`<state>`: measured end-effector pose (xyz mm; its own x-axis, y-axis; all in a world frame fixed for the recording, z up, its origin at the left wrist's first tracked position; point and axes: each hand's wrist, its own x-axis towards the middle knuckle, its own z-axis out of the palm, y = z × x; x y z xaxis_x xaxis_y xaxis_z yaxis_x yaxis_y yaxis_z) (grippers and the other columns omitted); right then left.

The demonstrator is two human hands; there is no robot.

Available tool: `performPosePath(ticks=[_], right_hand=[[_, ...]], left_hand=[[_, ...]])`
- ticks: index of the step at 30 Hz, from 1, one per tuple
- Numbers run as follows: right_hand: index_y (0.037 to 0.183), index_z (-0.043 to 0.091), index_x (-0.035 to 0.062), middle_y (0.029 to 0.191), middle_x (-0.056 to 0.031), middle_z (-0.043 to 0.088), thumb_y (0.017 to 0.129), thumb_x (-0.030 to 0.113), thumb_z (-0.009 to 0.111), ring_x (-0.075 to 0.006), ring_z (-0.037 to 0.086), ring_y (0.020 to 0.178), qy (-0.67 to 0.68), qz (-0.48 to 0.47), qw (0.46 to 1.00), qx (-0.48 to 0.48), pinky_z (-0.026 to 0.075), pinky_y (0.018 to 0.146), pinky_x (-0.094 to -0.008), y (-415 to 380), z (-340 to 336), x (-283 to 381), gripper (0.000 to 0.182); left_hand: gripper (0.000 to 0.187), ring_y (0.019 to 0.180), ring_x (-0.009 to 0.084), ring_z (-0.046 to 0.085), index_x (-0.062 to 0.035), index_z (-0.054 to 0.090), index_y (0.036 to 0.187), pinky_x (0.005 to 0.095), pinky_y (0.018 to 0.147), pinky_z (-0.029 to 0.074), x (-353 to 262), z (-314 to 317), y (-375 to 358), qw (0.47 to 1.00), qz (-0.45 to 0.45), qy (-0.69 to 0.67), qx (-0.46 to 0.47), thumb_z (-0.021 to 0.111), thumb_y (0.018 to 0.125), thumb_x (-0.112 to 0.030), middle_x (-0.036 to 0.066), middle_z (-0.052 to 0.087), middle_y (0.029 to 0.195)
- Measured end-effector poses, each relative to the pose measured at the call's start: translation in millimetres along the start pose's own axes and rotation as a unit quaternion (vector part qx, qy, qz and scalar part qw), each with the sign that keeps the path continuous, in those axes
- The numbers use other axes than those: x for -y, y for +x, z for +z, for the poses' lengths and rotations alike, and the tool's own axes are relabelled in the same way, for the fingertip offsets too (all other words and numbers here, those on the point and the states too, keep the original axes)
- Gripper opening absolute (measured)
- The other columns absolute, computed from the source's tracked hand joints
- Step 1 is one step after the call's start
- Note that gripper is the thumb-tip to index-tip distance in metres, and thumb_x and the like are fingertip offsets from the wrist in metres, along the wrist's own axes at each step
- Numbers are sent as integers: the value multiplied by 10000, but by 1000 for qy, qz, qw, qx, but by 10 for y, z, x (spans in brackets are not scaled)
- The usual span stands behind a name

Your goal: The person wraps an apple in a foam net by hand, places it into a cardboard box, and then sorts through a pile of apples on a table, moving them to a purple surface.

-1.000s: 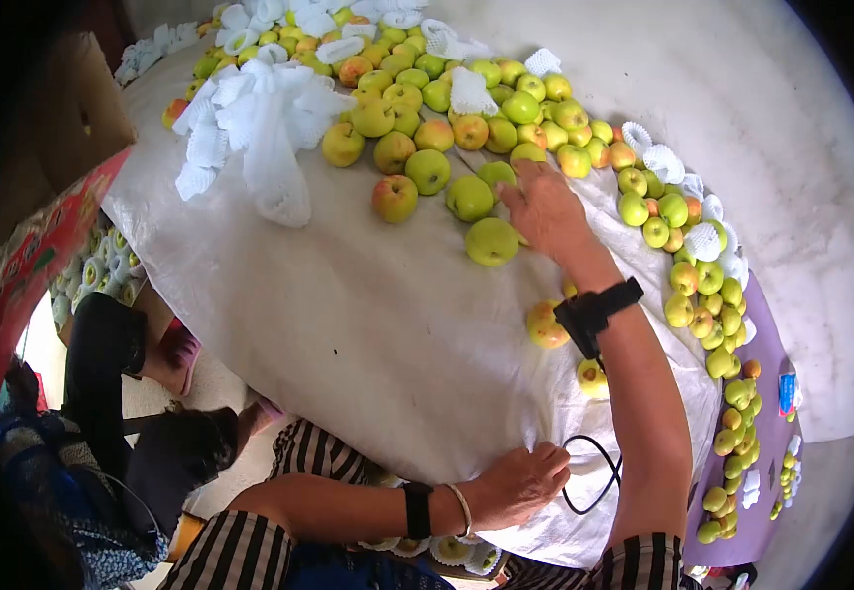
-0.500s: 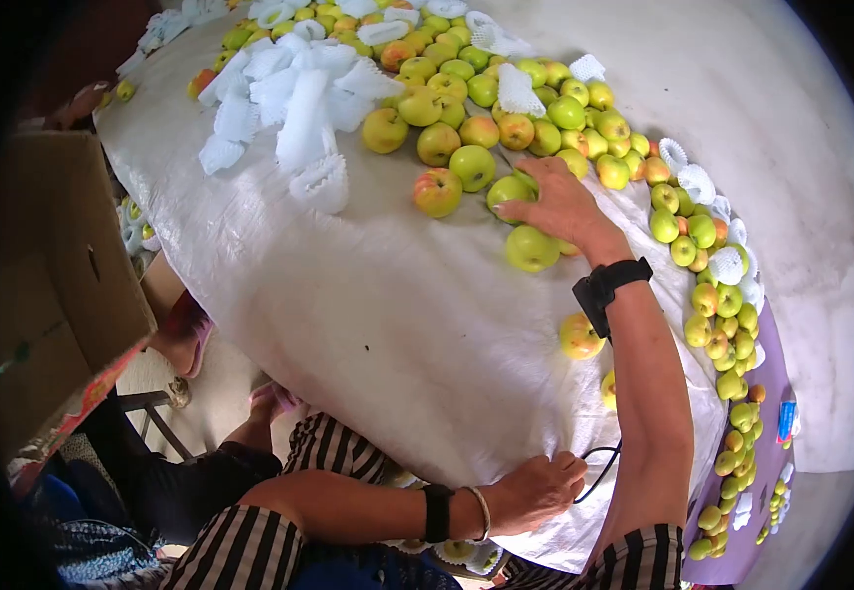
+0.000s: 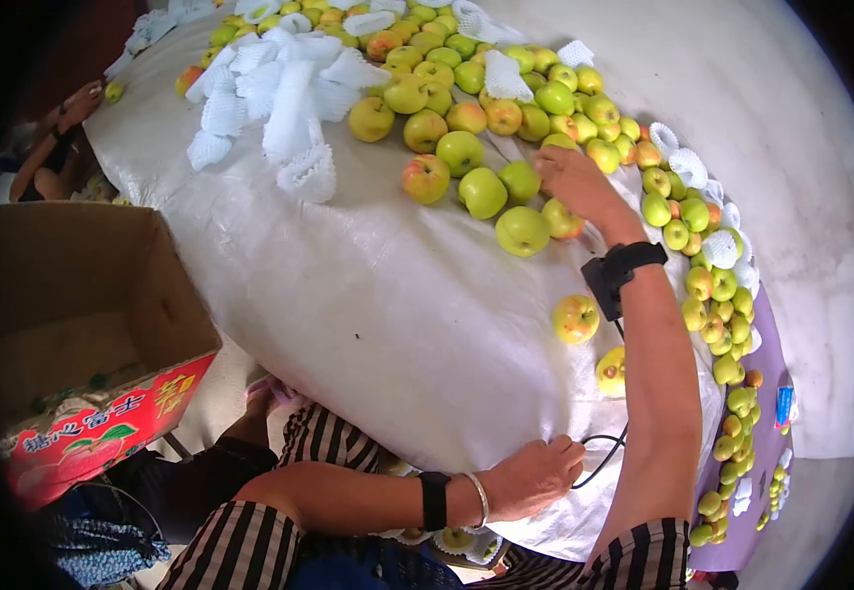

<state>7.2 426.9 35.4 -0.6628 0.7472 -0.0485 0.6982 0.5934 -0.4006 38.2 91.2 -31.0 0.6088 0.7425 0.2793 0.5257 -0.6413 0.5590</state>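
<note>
My right hand reaches over the white sheet among green-yellow apples. Its fingers are bent inward beside a green apple; another apple shows partly just beyond the knuckles. What the fingertips grip, if anything, is hidden. Below the wrist, which wears a black device, lies a reddish apple. Near the table's front edge my left hand is closed with its fingers curled, their contents hidden. A thin black cable loops beside its fingertips.
Many apples cover the far side, near a pile of white foam nets. A red-printed cardboard box stands open at the left. Another person's hand shows at the upper left. Two single apples, one a yellow apple, lie by my right forearm.
My right hand has come off a green apple and moved slightly right, its fingers drawn in. My left hand stays put. The cardboard box has turned and now shows its inside and red front.
</note>
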Motion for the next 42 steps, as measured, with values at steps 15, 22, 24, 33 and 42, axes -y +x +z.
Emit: performPosePath(ticks=[15, 22, 24, 33, 42], right_hand=[[1293, 590, 2, 1111, -192, 696, 766, 321, 789, -304, 676, 1034, 24, 73, 993, 88, 520, 915, -394, -844, -135, -43, 647], [1266, 604, 24, 1118, -228, 711, 774, 420, 765, -398, 678, 1047, -39, -18, 996, 74, 531, 917, -452, -1026, 89, -1, 651], [1236, 620, 17, 1108, -224, 716, 778, 444, 749, -402, 676, 1056, -42, -42, 994, 95, 533, 914, -460, -1057, 109, 92, 639], [1199, 694, -8, 1132, -225, 721, 915, 459, 692, -360, 692, 1057, 34, 59, 997, -46, 534, 942, -418, -1281, -173, -381, 547], [1026, 710, 6, 1037, -250, 702, 949, 352, 614, -443, 672, 1028, -158, 223, 961, -41, 534, 908, -511, -1936, -484, -2050, 368]], left_hand=[[290, 964, 204, 554, 2, 612, 951, 297, 717, 511, -20, 2, 24, 1000, 1, 22, 5, 735, 754, -173, 78, 509, 1002], [295, 975, 203, 550, -20, 638, 969, 288, 694, 523, -30, -22, 33, 1000, -2, 28, -3, 735, 744, -184, 69, 517, 1019], [300, 988, 208, 555, -21, 640, 974, 291, 703, 531, -18, 20, 30, 1000, -6, 14, -11, 739, 739, -181, 73, 521, 1030], [288, 981, 240, 579, -35, 608, 977, 338, 791, 549, -39, -73, 63, 1000, -15, 4, 13, 737, 744, -147, 90, 534, 1033], [215, 934, 266, 580, -34, 610, 967, 366, 772, 541, -2, -78, 83, 999, -22, -35, 8, 725, 806, -118, 102, 546, 1003]])
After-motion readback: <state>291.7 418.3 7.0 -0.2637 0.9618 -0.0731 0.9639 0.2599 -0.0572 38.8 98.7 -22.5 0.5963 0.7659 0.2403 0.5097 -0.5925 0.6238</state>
